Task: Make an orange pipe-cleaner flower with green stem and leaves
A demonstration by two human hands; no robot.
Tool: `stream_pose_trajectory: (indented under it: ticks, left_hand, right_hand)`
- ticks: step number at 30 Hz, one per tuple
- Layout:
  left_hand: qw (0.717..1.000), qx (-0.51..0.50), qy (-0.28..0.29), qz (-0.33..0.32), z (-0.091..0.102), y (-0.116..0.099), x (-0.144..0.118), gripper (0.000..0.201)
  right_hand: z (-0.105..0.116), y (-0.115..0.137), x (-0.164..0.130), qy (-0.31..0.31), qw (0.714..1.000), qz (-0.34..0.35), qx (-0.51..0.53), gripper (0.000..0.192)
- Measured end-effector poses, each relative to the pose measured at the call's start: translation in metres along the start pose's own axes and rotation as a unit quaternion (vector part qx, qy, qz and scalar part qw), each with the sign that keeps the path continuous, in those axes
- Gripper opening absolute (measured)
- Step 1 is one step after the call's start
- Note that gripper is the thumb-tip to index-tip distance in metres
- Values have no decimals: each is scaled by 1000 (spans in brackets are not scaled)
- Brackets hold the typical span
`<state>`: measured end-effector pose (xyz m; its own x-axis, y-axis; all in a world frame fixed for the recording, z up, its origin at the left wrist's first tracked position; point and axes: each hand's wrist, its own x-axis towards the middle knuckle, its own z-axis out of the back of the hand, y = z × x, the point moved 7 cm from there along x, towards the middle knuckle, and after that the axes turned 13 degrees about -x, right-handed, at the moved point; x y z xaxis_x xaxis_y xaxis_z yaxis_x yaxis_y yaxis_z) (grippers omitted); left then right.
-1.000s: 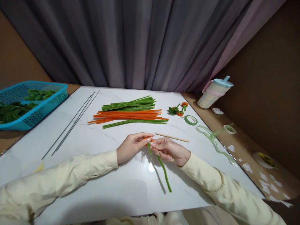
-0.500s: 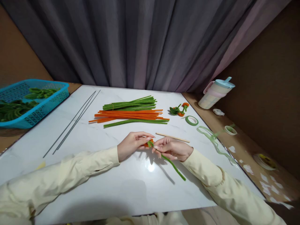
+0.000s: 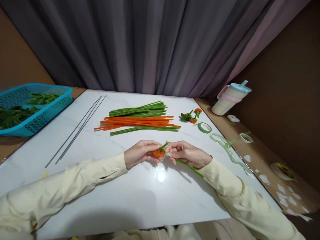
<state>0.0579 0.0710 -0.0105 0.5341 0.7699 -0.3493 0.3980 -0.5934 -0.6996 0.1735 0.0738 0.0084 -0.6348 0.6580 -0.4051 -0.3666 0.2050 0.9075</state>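
Between the thumb and fingers of my left hand (image 3: pixel 142 154) sits a small round orange piece of coiled pipe cleaner (image 3: pixel 158 153), with a short green stub standing up from its top. My right hand (image 3: pixel 187 154) pinches a green pipe cleaner (image 3: pixel 190 166) close beside it. One end of that green stem reaches the orange piece, and its long tail runs out under my right palm toward the wrist. Both hands hover low over the white table (image 3: pixel 120 203), fingers closed. Exactly how the stem joins the orange piece is too small to tell.
Green pipe cleaners (image 3: pixel 140 110) and orange pipe cleaners (image 3: pixel 137 122) lie beyond my hands. Finished-looking orange-green pieces (image 3: pixel 193 120) and green tape (image 3: pixel 204 128) are at right, near a tumbler (image 3: pixel 228 100). Left are thin wires (image 3: pixel 77 131) and a blue basket (image 3: pixel 37 125).
The orange piece has turned, showing its ribbed side and the upright green stub. My right hand has shifted slightly right, and the stem's tail swung up. The wooden stick no longer shows.
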Motion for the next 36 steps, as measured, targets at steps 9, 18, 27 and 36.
stream_pose_trajectory:
  ticks: [9,18,27,36]
  left_hand:
    - [998,-40,45,0,0,-2,2,20]
    - [998,-31,44,-36,1,-3,2,34]
    - [998,-12,50,-48,-2,-2,3,32]
    - [999,9,49,-18,-7,-3,0,30]
  right_hand:
    - [8,18,-4,-105,980,74,-153,29]
    - [7,31,-15,-254,847,191,-427,18]
    - [-4,34,-24,-289,738,325,-515,13]
    - [-10,36,-28,-283,712,355,-536,25]
